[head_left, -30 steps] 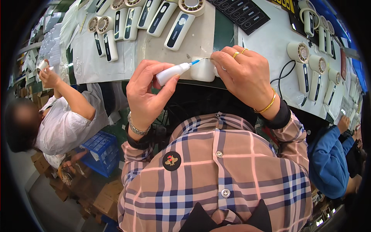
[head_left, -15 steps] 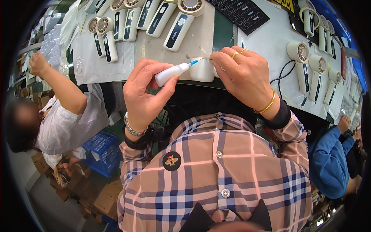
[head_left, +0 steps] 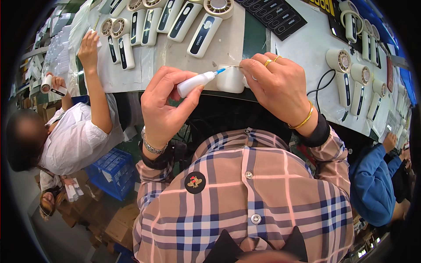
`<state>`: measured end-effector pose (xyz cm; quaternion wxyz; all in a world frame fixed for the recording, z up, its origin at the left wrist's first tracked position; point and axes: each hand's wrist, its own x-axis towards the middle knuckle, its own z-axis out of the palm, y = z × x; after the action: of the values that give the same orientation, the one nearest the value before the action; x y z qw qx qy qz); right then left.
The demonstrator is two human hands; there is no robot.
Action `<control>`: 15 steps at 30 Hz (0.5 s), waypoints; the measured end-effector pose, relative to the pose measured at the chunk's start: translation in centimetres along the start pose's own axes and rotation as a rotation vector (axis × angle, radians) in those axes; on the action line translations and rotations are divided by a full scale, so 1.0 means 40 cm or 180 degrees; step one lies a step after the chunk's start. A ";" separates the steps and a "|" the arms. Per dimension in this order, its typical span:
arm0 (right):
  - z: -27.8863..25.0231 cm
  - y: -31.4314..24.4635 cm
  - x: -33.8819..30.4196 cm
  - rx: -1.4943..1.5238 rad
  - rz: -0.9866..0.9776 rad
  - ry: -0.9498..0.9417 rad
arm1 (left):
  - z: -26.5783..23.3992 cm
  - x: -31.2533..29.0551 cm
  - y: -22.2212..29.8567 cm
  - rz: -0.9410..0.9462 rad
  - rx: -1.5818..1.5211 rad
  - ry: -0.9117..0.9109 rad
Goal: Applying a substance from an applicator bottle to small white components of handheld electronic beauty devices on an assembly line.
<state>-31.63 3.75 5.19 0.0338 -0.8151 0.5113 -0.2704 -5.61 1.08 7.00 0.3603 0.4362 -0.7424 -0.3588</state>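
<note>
My left hand (head_left: 169, 98) is closed round a small white squeeze bottle (head_left: 191, 85) with a blue nozzle. The bottle is tilted, its nozzle pointing right and slightly away from me. Just past the nozzle tip, my right hand (head_left: 278, 83) is closed in a pinch. A thin line seems to run from its fingertips toward the nozzle, too fine to identify. Beneath the tip, at the near table edge, sits a white rounded container-like piece (head_left: 230, 81). My right fingers partly cover its right side. A white handheld fan (head_left: 205, 37) lies beyond my hands.
Several more white handheld fans (head_left: 180, 23) lie along the far left, others (head_left: 343, 81) on the right. A black sheet of label shapes (head_left: 280, 19) lies at the back. A black cable (head_left: 323, 81) curls by my right wrist. At left a co-worker (head_left: 70, 136) reaches over the table.
My hands and the bottle stay almost still. The left co-worker's near arm has swung onto the table, and a fan shows in their other hand. Another person now shows at lower left.
</note>
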 end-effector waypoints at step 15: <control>0.003 -0.001 0.000 0.0056 0.0008 0.0037 | 0.000 0.000 0.001 0.0045 0.0078 0.0029</control>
<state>-31.54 3.75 5.11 0.0384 -0.8125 0.5101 -0.2796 -5.62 1.10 7.05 0.3609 0.4370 -0.7482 -0.3451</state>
